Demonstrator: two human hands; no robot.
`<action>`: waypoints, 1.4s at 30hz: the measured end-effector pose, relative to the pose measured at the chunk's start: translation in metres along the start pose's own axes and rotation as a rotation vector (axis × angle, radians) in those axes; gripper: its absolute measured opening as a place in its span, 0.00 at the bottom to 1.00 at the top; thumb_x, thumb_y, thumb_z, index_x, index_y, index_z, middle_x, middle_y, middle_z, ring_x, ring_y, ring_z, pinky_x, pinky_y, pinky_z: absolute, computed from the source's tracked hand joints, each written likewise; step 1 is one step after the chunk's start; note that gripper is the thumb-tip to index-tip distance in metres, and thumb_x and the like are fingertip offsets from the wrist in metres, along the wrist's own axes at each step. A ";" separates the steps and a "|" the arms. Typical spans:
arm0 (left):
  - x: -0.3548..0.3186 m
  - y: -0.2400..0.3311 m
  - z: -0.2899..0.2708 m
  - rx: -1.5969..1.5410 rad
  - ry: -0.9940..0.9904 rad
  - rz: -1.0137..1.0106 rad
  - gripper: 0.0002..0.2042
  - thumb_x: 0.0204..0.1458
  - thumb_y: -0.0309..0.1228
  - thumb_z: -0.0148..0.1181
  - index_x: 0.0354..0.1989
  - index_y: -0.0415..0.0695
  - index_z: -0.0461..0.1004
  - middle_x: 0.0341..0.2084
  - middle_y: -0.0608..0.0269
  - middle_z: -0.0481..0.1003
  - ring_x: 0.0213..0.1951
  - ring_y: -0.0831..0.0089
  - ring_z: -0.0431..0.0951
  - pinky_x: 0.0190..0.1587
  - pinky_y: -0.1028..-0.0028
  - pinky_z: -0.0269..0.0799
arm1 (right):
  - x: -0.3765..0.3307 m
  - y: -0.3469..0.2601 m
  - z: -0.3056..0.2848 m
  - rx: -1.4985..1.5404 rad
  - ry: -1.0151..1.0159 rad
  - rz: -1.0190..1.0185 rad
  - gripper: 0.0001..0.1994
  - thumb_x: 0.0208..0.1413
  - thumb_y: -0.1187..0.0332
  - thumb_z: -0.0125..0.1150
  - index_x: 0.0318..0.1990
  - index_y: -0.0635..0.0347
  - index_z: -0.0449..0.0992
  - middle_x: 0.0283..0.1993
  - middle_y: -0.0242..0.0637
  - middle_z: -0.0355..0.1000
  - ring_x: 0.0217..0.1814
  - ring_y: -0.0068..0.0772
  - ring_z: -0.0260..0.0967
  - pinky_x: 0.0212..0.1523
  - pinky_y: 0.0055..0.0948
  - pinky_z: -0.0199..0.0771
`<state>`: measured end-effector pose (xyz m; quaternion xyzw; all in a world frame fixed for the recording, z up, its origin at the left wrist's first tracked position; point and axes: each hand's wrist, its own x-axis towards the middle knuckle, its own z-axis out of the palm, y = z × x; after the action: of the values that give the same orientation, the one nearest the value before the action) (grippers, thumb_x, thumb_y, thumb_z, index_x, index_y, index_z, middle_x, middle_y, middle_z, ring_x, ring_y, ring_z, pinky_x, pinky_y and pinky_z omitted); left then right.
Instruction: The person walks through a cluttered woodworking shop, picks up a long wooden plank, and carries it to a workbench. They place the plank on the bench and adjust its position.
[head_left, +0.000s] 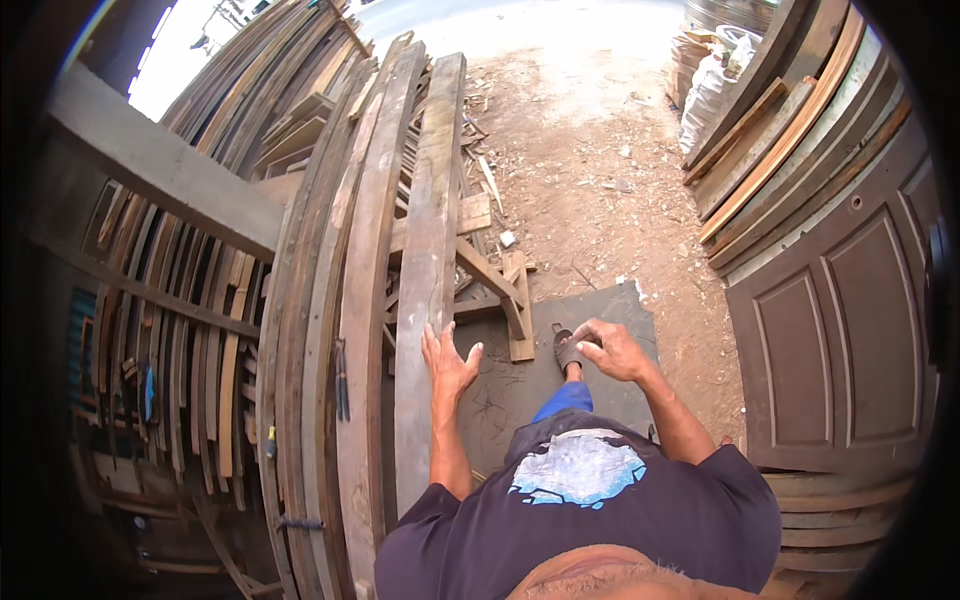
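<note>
My left hand is open, fingers spread and thumb apart, at the right edge of a long wooden plank. Its fingertips meet or hover just over the wood; I cannot tell which. My right hand hangs in the air above my sandalled foot, fingers loosely bent with the thumb apart, and nothing shows in it. A second long beam runs beside the plank on the left. On the boards further left lies a dark two-handled tool, like pincers.
Wooden trestle legs stick out right of the plank. Stacked timber fills the left side. At right lean a brown panelled door and more boards, near white sacks. Wood chips litter the dirt ground beyond a grey floor sheet.
</note>
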<state>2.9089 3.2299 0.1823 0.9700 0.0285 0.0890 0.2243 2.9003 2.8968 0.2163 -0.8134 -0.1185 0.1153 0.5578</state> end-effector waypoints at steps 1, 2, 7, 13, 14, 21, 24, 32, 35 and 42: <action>0.024 0.004 0.009 -0.007 0.011 0.014 0.37 0.45 0.41 0.68 0.62 0.40 0.61 0.64 0.23 0.49 0.66 0.33 0.47 0.68 0.47 0.45 | 0.018 0.004 -0.013 -0.070 0.055 0.018 0.15 0.54 0.65 0.59 0.44 0.68 0.75 0.38 0.50 0.77 0.42 0.43 0.77 0.45 0.36 0.75; 0.051 0.012 0.018 -0.019 0.025 0.029 0.37 0.45 0.42 0.68 0.62 0.40 0.61 0.64 0.23 0.49 0.67 0.33 0.47 0.68 0.47 0.44 | 0.037 0.010 -0.030 -0.146 0.113 0.034 0.15 0.54 0.65 0.59 0.44 0.67 0.74 0.38 0.50 0.77 0.43 0.45 0.77 0.46 0.36 0.75; 0.180 0.054 0.066 -0.100 0.023 0.134 0.38 0.44 0.46 0.68 0.63 0.45 0.61 0.66 0.27 0.46 0.68 0.35 0.44 0.68 0.46 0.41 | 0.103 0.110 -0.108 -0.328 0.351 0.257 0.13 0.53 0.65 0.60 0.39 0.68 0.76 0.39 0.52 0.77 0.42 0.50 0.76 0.45 0.40 0.74; 0.311 0.101 0.074 -0.073 -0.013 0.264 0.39 0.43 0.46 0.69 0.64 0.45 0.60 0.67 0.29 0.45 0.69 0.37 0.43 0.68 0.46 0.40 | 0.078 0.251 -0.132 -0.371 0.469 0.625 0.11 0.49 0.65 0.59 0.31 0.66 0.78 0.26 0.48 0.75 0.25 0.40 0.73 0.29 0.37 0.73; 0.330 0.107 0.075 -0.068 -0.013 0.265 0.40 0.43 0.46 0.69 0.64 0.45 0.60 0.67 0.29 0.45 0.69 0.37 0.43 0.68 0.45 0.40 | 0.065 0.276 -0.122 -0.205 0.532 0.721 0.10 0.50 0.65 0.59 0.28 0.64 0.77 0.23 0.43 0.73 0.21 0.38 0.71 0.24 0.36 0.70; 0.445 0.078 0.095 0.079 0.035 0.168 0.42 0.42 0.46 0.68 0.65 0.42 0.57 0.67 0.30 0.45 0.70 0.38 0.42 0.69 0.45 0.38 | -0.021 0.380 -0.092 0.153 0.230 0.893 0.08 0.52 0.70 0.53 0.24 0.61 0.74 0.18 0.37 0.67 0.17 0.32 0.65 0.16 0.35 0.60; 0.484 0.062 0.095 0.156 0.064 0.079 0.44 0.43 0.47 0.68 0.67 0.42 0.54 0.68 0.30 0.44 0.70 0.38 0.40 0.70 0.46 0.34 | -0.016 0.419 -0.129 0.255 0.164 0.520 0.08 0.52 0.70 0.53 0.24 0.61 0.73 0.18 0.37 0.66 0.17 0.33 0.64 0.16 0.37 0.59; 0.512 0.033 0.120 0.385 0.117 -0.370 0.47 0.44 0.48 0.67 0.71 0.47 0.50 0.68 0.32 0.44 0.70 0.38 0.41 0.70 0.46 0.34 | 0.290 0.477 -0.314 -0.012 0.329 1.117 0.09 0.49 0.69 0.55 0.21 0.62 0.76 0.20 0.42 0.72 0.17 0.35 0.68 0.17 0.41 0.66; 0.526 0.040 0.130 0.361 0.072 -0.338 0.47 0.45 0.48 0.66 0.72 0.55 0.46 0.69 0.35 0.43 0.71 0.42 0.40 0.70 0.48 0.33 | 0.412 0.515 -0.387 -0.536 0.263 0.599 0.15 0.47 0.64 0.53 0.23 0.68 0.78 0.22 0.47 0.75 0.19 0.40 0.73 0.20 0.41 0.70; 0.514 0.040 0.114 0.397 0.123 -0.409 0.45 0.43 0.49 0.67 0.71 0.57 0.52 0.69 0.40 0.46 0.70 0.43 0.45 0.69 0.47 0.39 | 0.676 0.299 -0.365 -0.088 0.266 0.276 0.13 0.51 0.67 0.58 0.40 0.66 0.79 0.32 0.37 0.76 0.31 0.26 0.72 0.34 0.26 0.73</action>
<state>3.4354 3.1941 0.1816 0.9618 0.2540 0.0934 0.0413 3.6752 2.6878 0.0275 -0.8535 0.0639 0.0769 0.5115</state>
